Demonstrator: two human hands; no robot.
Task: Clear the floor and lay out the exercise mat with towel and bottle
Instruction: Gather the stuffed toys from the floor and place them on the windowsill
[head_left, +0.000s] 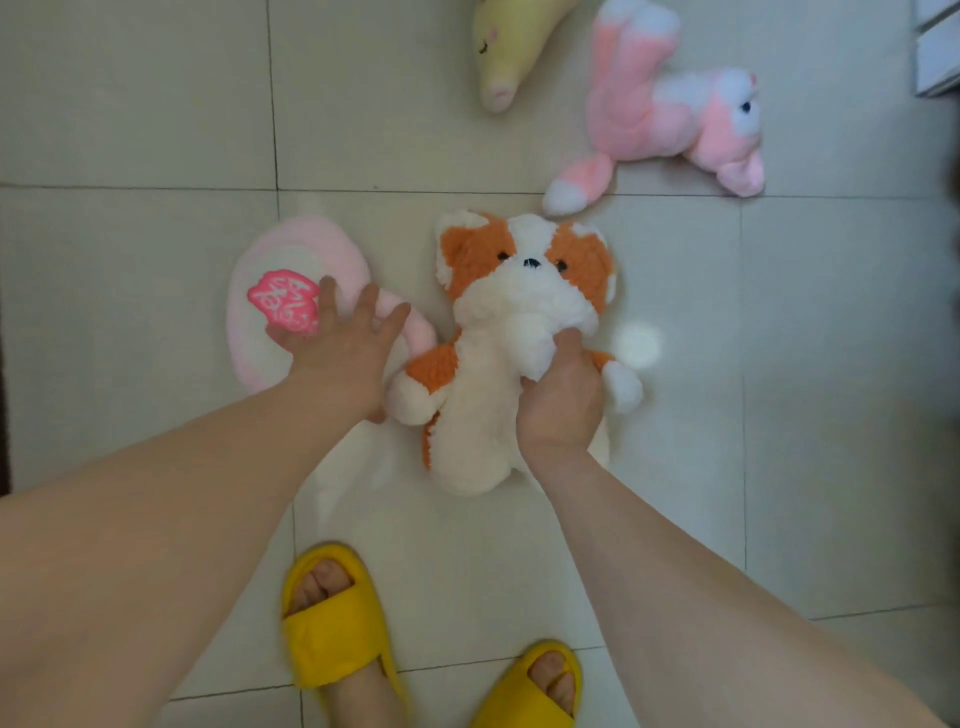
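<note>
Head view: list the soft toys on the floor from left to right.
Pink round plush cushion with a heart patch → orange-and-white fluffy plush dog → pink-and-white plush fox. The yellow plush toy sits above the dog, so its place is unclear.

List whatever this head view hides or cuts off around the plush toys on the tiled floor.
- Yellow plush toy: body cut by the top edge.
- Pink round plush: lettered heart patch partly covered by the left hand.
- Orange-and-white plush dog: chest hidden under the right hand.
- Mat, towel, bottle: not in view.
</note>
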